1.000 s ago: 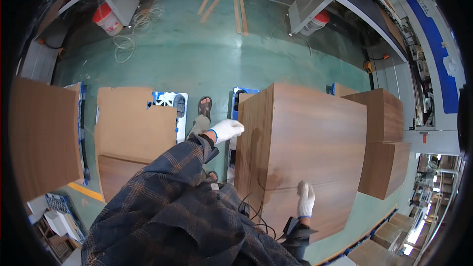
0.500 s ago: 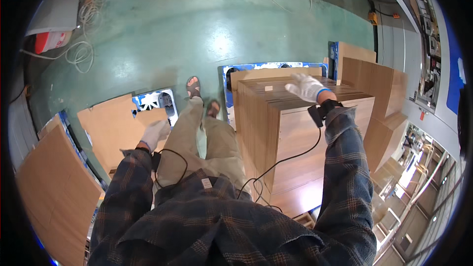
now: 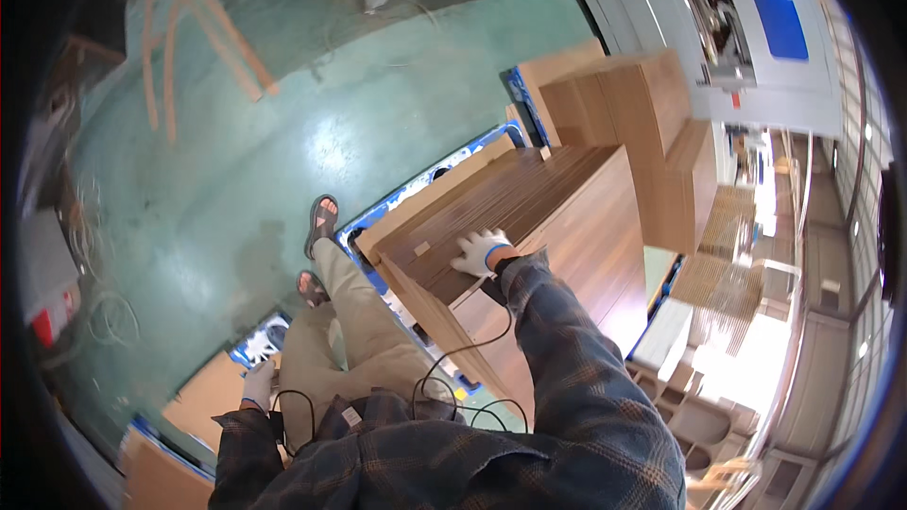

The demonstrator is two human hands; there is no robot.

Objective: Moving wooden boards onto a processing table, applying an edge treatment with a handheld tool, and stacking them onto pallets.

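My right hand (image 3: 480, 252), in a white glove with a blue cuff, rests on a stack of brown wood-grain panels (image 3: 567, 191). Its fingers are spread over the panels' upper edges and grip nothing. A small pale piece (image 3: 421, 248) lies on the stack just left of those fingers. My left hand (image 3: 258, 384), also gloved, hangs beside my left leg, over a cardboard sheet (image 3: 200, 401). Its fingers look loosely stretched, with nothing seen in them. The panel stack stands on a blue and white pallet (image 3: 378, 217).
Lighter wood-grain panels (image 3: 652, 104) stand in stacks beyond, near a grey machine (image 3: 746, 47). Long wooden strips (image 3: 222, 33) lie on the green floor at far left. Loose cable (image 3: 115, 316) coils at the left. Wires (image 3: 463, 354) trail from my wrists.
My view has turned to the right, and I stand closer to the panel stack. My right hand has come down from its raised position onto the panels. The left still hangs low.
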